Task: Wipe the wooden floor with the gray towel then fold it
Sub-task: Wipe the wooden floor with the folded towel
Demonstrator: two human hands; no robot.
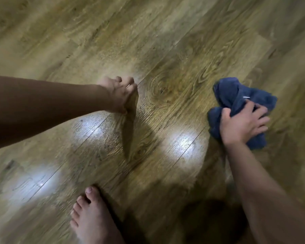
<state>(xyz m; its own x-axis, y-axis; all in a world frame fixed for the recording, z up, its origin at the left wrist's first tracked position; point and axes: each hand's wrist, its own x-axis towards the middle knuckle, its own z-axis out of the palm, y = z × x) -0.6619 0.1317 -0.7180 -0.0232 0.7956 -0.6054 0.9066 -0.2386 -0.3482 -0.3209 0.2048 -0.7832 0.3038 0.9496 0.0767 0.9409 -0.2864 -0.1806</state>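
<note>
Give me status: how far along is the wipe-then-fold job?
Done: nothing certain; the wooden floor shows glare patches but no clear wiped area. In hand: the right hand grips the bunched towel, which looks blue-gray, down at the floor, so wiping appears underway. The left hand braces fingertips on the boards; a bare foot stands nearby. Left: folding, since the towel is crumpled.

We lose both forearms at the frame edges, left one off the left side, right one off the bottom right. The bare foot point(92, 217) is cut at the bottom edge, heel unseen. The right hand point(243, 125) covers the middle of the towel point(236, 95), and its palm side is hidden. Left hand point(119, 95) fingers point(128, 81) are motion-blurred; we can't tell if they touch the floor point(165, 41). Floor grain smears toward the corners.
</note>
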